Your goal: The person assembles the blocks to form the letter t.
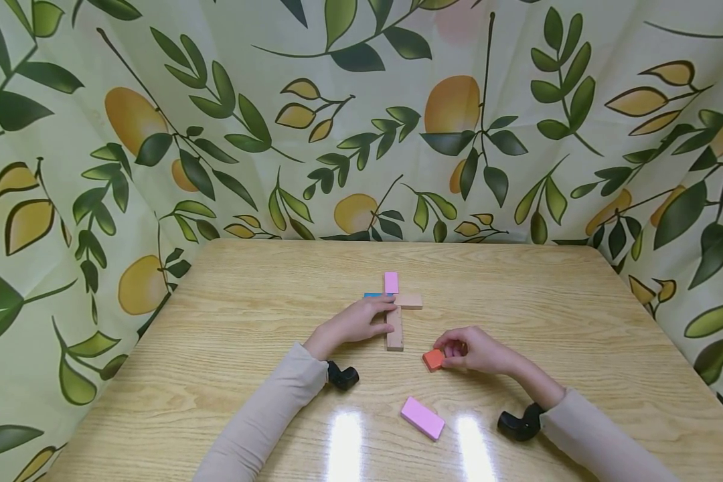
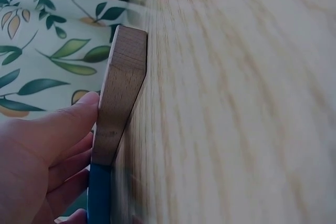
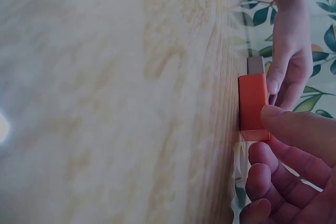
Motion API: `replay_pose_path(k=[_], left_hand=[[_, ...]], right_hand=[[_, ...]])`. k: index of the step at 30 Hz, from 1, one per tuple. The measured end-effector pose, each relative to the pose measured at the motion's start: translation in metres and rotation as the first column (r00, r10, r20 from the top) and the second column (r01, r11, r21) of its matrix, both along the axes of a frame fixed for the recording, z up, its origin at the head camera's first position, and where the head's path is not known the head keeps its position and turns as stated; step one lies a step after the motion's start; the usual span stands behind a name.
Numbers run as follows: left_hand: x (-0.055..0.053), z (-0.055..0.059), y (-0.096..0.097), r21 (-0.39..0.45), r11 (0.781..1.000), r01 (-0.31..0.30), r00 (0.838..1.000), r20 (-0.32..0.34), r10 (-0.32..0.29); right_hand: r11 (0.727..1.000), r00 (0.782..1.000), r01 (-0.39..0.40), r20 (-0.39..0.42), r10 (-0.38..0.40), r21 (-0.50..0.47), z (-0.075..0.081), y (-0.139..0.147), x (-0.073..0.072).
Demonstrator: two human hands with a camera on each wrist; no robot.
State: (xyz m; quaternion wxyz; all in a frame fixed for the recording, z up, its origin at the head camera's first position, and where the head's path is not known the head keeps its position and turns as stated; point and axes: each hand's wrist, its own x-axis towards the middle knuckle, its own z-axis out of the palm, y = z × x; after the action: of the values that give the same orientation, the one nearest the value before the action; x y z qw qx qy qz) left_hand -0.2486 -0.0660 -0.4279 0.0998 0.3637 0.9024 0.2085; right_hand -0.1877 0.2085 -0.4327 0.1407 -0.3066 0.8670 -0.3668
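My left hand [image 1: 361, 319] rests on a flat layout of blocks, fingers fairly straight. Its thumb touches a brown wooden block [image 1: 394, 333], and its fingertips lie by a blue block [image 1: 373, 295], which they partly cover. In the left wrist view the wooden block [image 2: 123, 72] meets the end of the blue block [image 2: 98, 195]. A pink block [image 1: 391, 282] and a pale wooden block [image 1: 411, 301] adjoin them at the far side. To the right, my right hand [image 1: 472, 349] pinches an orange block [image 1: 433, 359] between thumb and finger, low at the tabletop, apart from the layout.
Another pink block [image 1: 422, 418] lies alone nearer the front of the wooden table [image 1: 265, 281]. A leaf-patterned cloth [image 1: 361, 161] hangs behind the table and at its sides. Black wrist cameras [image 1: 521, 423] sit on both wrists.
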Motion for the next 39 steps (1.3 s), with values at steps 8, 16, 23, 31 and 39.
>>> replay_pose_path(k=[8,16,23,31,39], left_hand=[[0.000,-0.002,0.000,0.017,1.000,0.000,1.000,-0.005,0.000],[-0.001,-0.002,-0.001,0.009,1.000,-0.001,1.000,-0.014,0.001],[-0.001,-0.002,-0.001,0.017,1.000,0.002,1.000,-0.021,-0.001],[-0.001,-0.003,-0.001,0.023,1.000,-0.004,1.000,-0.019,0.004],[-0.002,-0.005,-0.001,0.029,1.000,0.000,1.000,-0.019,0.001]], right_hand=[[1.000,1.000,0.011,0.003,-0.011,0.018,0.001,-0.002,0.001],[1.000,1.000,0.003,-0.006,-0.003,-0.012,-0.002,-0.004,0.001],[0.999,1.000,0.001,-0.004,-0.001,-0.033,-0.004,-0.006,0.001],[1.000,1.000,0.011,-0.007,-0.012,-0.027,-0.004,-0.008,0.001],[0.999,1.000,0.027,-0.010,-0.027,-0.023,-0.003,-0.011,0.004]])
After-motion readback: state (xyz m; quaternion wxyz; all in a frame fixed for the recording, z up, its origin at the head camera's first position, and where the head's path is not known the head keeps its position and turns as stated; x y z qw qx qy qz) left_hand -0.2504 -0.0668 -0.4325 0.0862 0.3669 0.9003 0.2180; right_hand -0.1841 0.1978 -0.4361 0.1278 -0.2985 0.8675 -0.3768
